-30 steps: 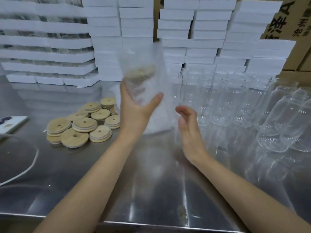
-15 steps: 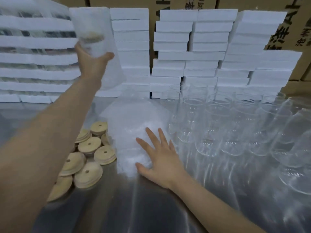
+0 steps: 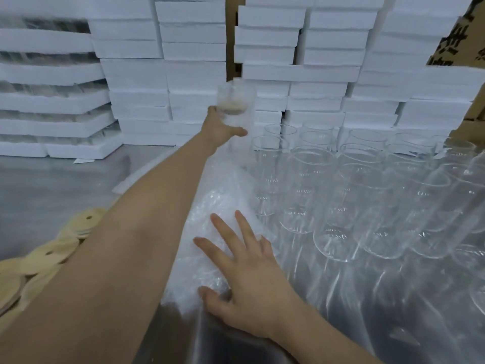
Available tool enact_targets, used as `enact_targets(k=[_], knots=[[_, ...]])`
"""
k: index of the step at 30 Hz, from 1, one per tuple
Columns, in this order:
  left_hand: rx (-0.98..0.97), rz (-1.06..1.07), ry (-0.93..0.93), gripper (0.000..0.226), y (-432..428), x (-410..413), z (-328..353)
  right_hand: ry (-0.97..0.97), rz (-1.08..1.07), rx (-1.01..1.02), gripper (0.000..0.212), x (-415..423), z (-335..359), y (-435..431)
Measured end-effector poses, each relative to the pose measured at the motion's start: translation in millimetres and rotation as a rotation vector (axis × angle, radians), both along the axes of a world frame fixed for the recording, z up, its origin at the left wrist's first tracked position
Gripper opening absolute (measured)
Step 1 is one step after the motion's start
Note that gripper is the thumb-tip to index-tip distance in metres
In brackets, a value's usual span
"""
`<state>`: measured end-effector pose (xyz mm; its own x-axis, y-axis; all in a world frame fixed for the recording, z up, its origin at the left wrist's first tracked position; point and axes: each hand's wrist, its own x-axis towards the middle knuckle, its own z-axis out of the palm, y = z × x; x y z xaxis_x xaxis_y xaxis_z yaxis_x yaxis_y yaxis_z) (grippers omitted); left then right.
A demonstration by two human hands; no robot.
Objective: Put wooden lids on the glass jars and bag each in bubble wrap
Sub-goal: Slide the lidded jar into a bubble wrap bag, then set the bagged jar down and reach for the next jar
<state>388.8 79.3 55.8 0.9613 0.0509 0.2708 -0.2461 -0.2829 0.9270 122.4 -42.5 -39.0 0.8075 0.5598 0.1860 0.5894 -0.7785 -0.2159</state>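
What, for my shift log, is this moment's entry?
left hand: grips bubble-wrapped glass jar, raised | right hand: flat on clear bubble-wrap pile

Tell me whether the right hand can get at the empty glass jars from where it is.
Probably yes. The right hand lies open on the bubble wrap, holding nothing, and the nearest glass jars are just to its right with nothing between.

Foam boxes (image 3: 194, 74): plain white throughout. Cartons (image 3: 462, 40): brown, with black printed characters. Jars (image 3: 309, 185): clear, colourless, white glints along rims and bases. Lids (image 3: 78, 227): pale tan wood, one small dark hole each. Bubble wrap (image 3: 210, 206): milky translucent, fine dotted bubble pattern. Bagged jar (image 3: 232, 101): hazy white, tan band across it. Counter (image 3: 52, 185): dull grey metal, pale streaked reflections.
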Motion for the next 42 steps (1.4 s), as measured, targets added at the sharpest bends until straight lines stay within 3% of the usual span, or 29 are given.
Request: enact_targets(k=[6, 9, 11, 14, 17, 23, 27, 32, 37, 42], knots=[[0.147, -0.102, 0.057, 0.076, 1.7, 1.7, -9.1, 0.015, 0.022, 0.09, 0.065, 4.1, -4.3, 0.1], [0.252, -0.172, 0.172, 0.067, 4.7, -11.2, 2.9, 0.013, 0.018, 0.145, 0.064, 6.3, -5.5, -0.9], [0.203, -0.167, 0.164, 0.051, 8.7, -28.6, 11.7, 0.029, 0.01, 0.169, 0.064, 6.7, -5.4, -0.7], [0.074, 0.078, 0.05, 0.079, 7.0, -56.4, 25.4, 0.038, -0.007, 0.187, 0.063, 6.0, -3.4, 0.1], [-0.065, 0.303, -0.036, 0.058, -4.9, -99.9, 33.6, 0.046, -0.03, 0.314, 0.06, -0.6, 1.7, 0.0], [-0.188, 0.374, -0.202, 0.027, -37.6, -206.7, 0.4, -0.089, -0.149, 0.723, 0.03, -27.0, 10.6, -17.0], [-0.141, 0.334, -0.239, 0.017, -63.2, -272.0, -61.1, -0.27, -0.314, 0.838, 0.019, -45.1, 14.0, -40.2], [0.104, 0.173, -0.264, 0.018, -68.1, -297.2, -95.9, -0.612, -0.647, 0.933, 0.036, -40.5, 14.9, -78.2], [0.165, 0.081, -0.287, 0.019, -70.1, -302.6, -97.7, -0.464, -0.837, 1.009, 0.072, -24.5, 13.0, -94.0], [0.169, 0.009, -0.28, 0.02, -73.8, -304.6, -98.3, -0.478, -0.838, 0.963, 0.082, -12.2, 13.2, -94.9]])
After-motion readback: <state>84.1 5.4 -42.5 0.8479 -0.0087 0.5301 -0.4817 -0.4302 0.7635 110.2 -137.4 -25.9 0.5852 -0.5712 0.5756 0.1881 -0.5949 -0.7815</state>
